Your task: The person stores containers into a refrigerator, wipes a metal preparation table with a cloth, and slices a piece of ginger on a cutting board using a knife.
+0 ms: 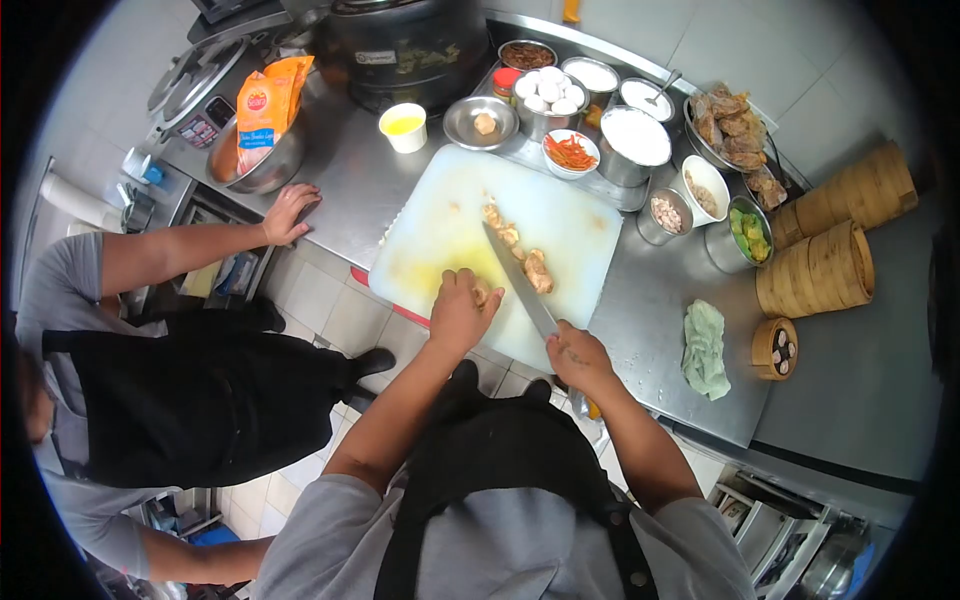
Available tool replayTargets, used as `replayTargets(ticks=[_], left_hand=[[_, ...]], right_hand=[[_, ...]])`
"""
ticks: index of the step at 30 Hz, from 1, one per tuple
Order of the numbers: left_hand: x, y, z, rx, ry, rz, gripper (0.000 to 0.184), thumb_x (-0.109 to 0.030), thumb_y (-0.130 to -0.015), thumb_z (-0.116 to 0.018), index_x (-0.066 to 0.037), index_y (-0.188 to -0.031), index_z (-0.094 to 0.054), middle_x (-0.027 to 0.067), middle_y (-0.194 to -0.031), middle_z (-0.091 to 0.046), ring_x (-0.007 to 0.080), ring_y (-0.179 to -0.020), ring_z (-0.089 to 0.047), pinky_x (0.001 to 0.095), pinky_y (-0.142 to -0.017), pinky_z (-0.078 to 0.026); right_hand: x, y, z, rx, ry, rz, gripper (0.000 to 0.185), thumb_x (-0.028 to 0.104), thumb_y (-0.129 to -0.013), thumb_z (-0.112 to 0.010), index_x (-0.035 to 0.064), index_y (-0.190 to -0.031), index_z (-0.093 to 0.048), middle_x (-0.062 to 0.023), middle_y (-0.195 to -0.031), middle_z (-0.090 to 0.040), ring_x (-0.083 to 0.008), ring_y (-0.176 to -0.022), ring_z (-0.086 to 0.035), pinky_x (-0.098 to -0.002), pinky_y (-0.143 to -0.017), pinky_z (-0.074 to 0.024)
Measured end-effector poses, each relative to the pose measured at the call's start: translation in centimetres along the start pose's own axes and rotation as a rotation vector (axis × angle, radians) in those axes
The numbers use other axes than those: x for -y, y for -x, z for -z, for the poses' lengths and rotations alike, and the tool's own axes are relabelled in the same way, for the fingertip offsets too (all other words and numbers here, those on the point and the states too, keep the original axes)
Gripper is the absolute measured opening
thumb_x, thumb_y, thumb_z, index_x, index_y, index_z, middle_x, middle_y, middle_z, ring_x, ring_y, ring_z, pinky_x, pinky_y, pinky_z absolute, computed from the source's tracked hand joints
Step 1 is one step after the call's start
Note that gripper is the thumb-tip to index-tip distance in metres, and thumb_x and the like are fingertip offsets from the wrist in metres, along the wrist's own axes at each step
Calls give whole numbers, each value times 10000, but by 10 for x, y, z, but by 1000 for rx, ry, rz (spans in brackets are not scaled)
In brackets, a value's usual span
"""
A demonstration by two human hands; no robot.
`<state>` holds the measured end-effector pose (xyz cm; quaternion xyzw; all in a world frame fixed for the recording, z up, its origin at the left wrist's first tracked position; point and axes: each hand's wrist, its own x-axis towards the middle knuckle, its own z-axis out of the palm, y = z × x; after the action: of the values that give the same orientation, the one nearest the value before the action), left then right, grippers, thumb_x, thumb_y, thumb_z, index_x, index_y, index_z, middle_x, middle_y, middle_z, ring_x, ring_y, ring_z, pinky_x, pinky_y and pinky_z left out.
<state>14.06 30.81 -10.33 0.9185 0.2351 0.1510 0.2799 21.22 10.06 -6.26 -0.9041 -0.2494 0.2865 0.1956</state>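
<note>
My right hand [580,357] is closed around the handle of a large kitchen knife [516,276]. The blade points away from me and lies over the white cutting board [580,222], which has a yellow stain. Along the blade are several light-brown chunks of meat [538,270], seemingly chicken. To the left of the knife, my left hand [462,312] presses down on the board with curled fingers around a small chunk of the same kind, mostly covered by them.
Beyond the board stand a metal bowl [481,124], a yellow-filled tub [403,128], eggs [550,90] and shredded carrot [571,152]. At right are bamboo steamers [815,270] and a green cloth [706,350]. A co-worker's hand [291,213] rests on the counter near an orange bag [270,110].
</note>
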Motion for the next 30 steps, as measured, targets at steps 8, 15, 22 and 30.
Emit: replayTargets(ticks=[8, 15, 22, 30], left_hand=[[6, -21, 15, 97, 1141, 619, 342, -317, -965, -565, -23, -1140, -548, 86, -967, -607, 202, -789, -612, 341, -601, -471], [-5, -29, 18, 195, 1814, 737, 434, -450, -1028, -428, -53, -1130, -573, 59, -852, -605, 167, -668, -549, 278, -556, -413], [3, -19, 34, 258, 1366, 802, 401, -485, -976, -556, -86, -1007, -587, 30, -833, -613, 121, -659, -537, 266, -548, -417], [27, -23, -7, -13, 690, 516, 341, -381, -938, -628, -54, -1026, -589, 65, -841, -651, 189, -661, -618, 340, -589, -468]], right_hand=[[-3, 40, 4, -228, -133, 128, 289, 258, -934, -556, 25, -1105, -565, -234, -852, -675, -423, -847, -658, -486, -763, -514], [-6, 42, -9, -203, -430, 40, 358, 324, -936, -604, 62, -1171, -540, -247, -881, -669, -428, -865, -658, -460, -771, -509], [-8, 49, -4, -126, -459, -47, 396, 396, -976, -530, 59, -1181, -556, -243, -855, -674, -428, -859, -664, -464, -790, -505], [-9, 45, -8, -159, -220, 18, 340, 324, -982, -510, 32, -1148, -559, -251, -846, -680, -451, -850, -654, -505, -789, -504]])
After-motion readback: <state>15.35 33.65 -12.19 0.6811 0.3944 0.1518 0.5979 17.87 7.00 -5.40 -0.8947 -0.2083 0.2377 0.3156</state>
